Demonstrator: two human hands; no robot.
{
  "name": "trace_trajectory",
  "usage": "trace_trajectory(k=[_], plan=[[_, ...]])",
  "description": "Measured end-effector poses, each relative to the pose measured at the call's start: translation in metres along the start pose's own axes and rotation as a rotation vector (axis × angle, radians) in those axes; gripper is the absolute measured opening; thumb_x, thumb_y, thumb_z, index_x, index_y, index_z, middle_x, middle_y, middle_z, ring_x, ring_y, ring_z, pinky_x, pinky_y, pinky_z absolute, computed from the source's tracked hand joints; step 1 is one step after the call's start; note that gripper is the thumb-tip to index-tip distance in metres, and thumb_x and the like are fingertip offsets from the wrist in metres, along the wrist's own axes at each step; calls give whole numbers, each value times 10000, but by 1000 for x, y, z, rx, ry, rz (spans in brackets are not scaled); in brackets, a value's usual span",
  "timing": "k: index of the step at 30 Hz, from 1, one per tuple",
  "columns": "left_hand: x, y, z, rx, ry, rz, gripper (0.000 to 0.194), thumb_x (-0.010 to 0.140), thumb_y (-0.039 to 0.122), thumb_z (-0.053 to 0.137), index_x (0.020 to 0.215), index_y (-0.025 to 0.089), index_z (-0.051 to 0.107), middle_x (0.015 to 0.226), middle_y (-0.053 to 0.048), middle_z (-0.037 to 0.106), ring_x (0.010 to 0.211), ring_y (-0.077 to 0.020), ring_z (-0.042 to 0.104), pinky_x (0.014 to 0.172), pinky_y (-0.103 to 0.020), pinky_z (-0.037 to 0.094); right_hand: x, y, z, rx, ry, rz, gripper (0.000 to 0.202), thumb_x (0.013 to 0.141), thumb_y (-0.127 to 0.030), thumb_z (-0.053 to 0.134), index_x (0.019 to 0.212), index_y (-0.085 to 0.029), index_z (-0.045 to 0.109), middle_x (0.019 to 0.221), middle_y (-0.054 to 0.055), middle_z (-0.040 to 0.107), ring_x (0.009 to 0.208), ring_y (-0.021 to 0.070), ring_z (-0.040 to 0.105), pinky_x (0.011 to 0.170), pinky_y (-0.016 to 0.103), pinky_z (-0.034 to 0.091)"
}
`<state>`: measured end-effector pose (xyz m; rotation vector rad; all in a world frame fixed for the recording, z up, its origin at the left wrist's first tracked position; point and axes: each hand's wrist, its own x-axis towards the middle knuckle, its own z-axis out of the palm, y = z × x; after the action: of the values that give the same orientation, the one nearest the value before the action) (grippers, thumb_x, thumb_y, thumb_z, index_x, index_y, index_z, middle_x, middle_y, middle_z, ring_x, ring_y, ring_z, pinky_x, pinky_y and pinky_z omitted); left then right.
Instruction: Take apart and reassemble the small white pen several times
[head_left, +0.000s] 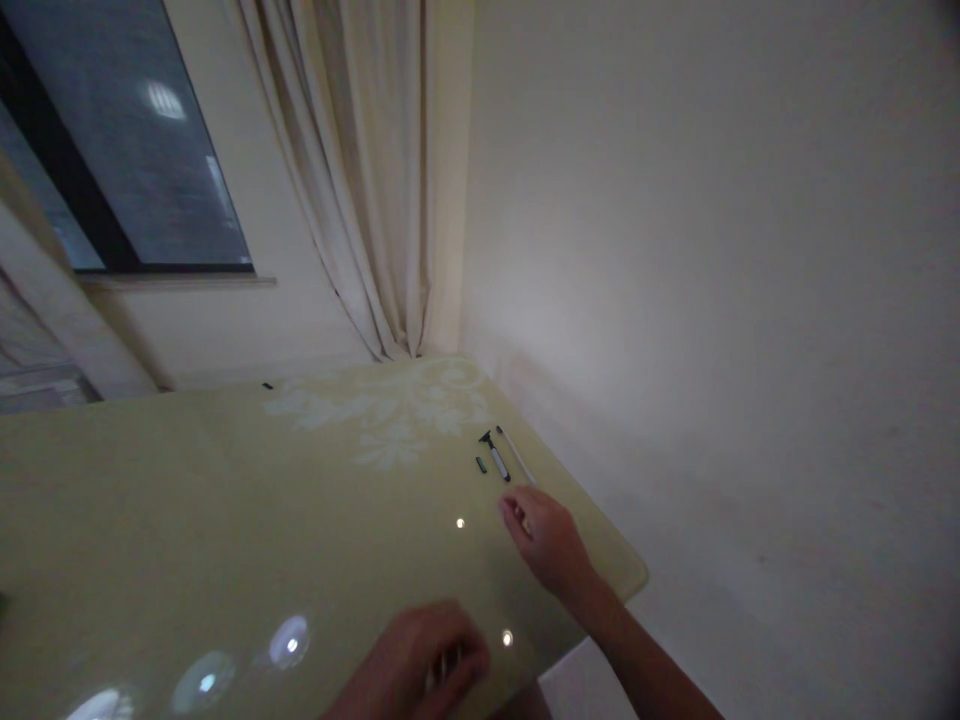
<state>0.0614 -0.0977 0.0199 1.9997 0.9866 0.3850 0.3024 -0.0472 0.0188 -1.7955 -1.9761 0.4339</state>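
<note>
Holds right hand (547,540) loosely curled beside the near end of a slim, white, dark-tipped rod (517,458), slanting far-left to near-right along a black-and-white T-headed razor (499,463), with blurred left hand (424,650) curled farther off, near left, contents of both impossible to tell.

Likely a room in a home: long curtains (360,170), 1 window (142,130), floral-patterned tabletop (225,480).
</note>
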Motion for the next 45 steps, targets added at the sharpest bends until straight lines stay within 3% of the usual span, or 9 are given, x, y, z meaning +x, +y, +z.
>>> trace_trajectory(k=[3, 7, 14, 18, 26, 30, 35, 41, 45], plan=[[86, 6, -24, 179, 288, 45, 278, 989, 375, 544, 1118, 209, 725, 1082, -90, 750, 962, -221, 684, 906, -342, 522, 59, 0, -1, -109, 173, 64, 269, 1032, -235, 485, 1170, -223, 715, 1122, 149, 706, 1041, 259, 643, 894, 348, 494], [174, -7, -41, 461, 383, -130, 488, 876, 416, 712, 1300, 182, 656, 1306, -170, 668, 1212, -304, 619, 1023, -392, 476, 83, 4, 21, -348, 304, 126, 259, 1010, -220, 513, 1200, -209, 688, 1158, 153, 692, 1088, 283, 622, 901, 350, 494], [211, -34, -40, 495, 431, -185, 387, 913, 438, 654, 1230, 221, 706, 1321, -150, 646, 1215, -327, 595, 1004, -437, 468, 82, 17, 41, -400, 238, 72, 331, 1019, -158, 467, 1262, -216, 685, 1174, 135, 710, 1106, 268, 620, 918, 331, 483], [192, -44, -50, 505, 414, -148, 316, 940, 358, 633, 1183, 178, 725, 1230, -128, 683, 1177, -262, 608, 1020, -351, 449, 85, 20, 38, -343, 234, 60, 337, 1003, -131, 486, 1269, -197, 682, 1190, 135, 711, 1134, 274, 608, 958, 342, 479], [81, -107, -89, 514, 514, -268, 377, 958, 408, 569, 1230, 199, 725, 1216, -132, 689, 1141, -288, 637, 1003, -393, 474, 85, 23, 35, -286, 241, 22, 369, 981, -83, 478, 1274, -181, 681, 1203, 147, 693, 1161, 279, 583, 1018, 376, 457], [50, -124, -103, 480, 560, -343, 413, 936, 437, 562, 1211, 187, 744, 1166, -140, 706, 1117, -296, 652, 993, -401, 488, 85, 14, 35, -229, 266, -66, 369, 979, -91, 496, 1291, -176, 674, 1215, 137, 688, 1174, 258, 581, 1044, 356, 440], [38, -127, -121, 483, 604, -512, 419, 920, 519, 562, 1224, 305, 753, 1305, -121, 697, 1259, -377, 584, 1000, -562, 444, 99, -45, 63, -34, 204, -137, 300, 899, -63, 566, 1144, -170, 702, 1134, 102, 706, 1080, 221, 629, 975, 316, 467], [9, -146, -150, 465, 640, -609, 442, 877, 490, 597, 1228, 284, 769, 1236, -122, 747, 1201, -371, 631, 994, -501, 467, 107, -148, 133, 174, 92, -147, 264, 852, -101, 607, 1093, -184, 674, 1094, 107, 707, 996, 230, 657, 898, 322, 491], [-7, -149, -155, 482, 679, -636, 468, 900, 490, 561, 1264, 268, 754, 1265, -134, 737, 1239, -366, 614, 1030, -508, 449, 104, -186, 164, 208, 41, -137, 266, 867, -125, 605, 1122, -165, 668, 1106, 125, 707, 1013, 253, 666, 895, 345, 503]])
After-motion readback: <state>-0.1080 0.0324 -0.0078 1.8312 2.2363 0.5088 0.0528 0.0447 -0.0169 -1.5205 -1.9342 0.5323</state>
